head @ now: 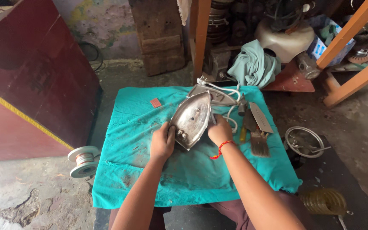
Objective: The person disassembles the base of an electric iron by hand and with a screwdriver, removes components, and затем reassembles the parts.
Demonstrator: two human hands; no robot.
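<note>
Centre of view: metal iron soleplate (191, 120), teardrop-shaped, tip toward 12 o'clock, broad heel toward 6 o'clock, held tilted above the teal cloth (184, 179). Inner face turned up and fully exposed, with small screw posts and 2 terminals near the heel visible; no cover or handle mounted on it.

Left hand (162, 142): at 8 o'clock of the soleplate, fingers curled around the heel edge, thumb on the upper face. Closed in a grip on the plate.

Right hand (220, 131): at 4 o'clock of the soleplate, closed against its right edge, fingers tucked underneath and partly hidden; exact finger hold not discernible. Red thread band on the wrist.

Behind the plate at 1 o'clock: a second grey metal part (218, 96), apparently the iron's upper housing, with white cord (228, 91) looped over it. Lying apart from the soleplate, not joined.

At 3 o'clock on the cloth: flat paintbrush (259, 142), flat metal blade (260, 117), a yellow-handled tool partly hidden. At 11 o'clock: small reddish rectangular piece (155, 102). Off the cloth: wire spool (83, 161) at 9 o'clock, metal ring (304, 142) at 3 o'clock, coiled element (324, 201) at 5 o'clock.

Assessment: disassembly judged complete, soleplate separated and bare. Inspection or work on terminals judged in hand. Refitting of housing and cord outstanding; no tool in either hand.
</note>
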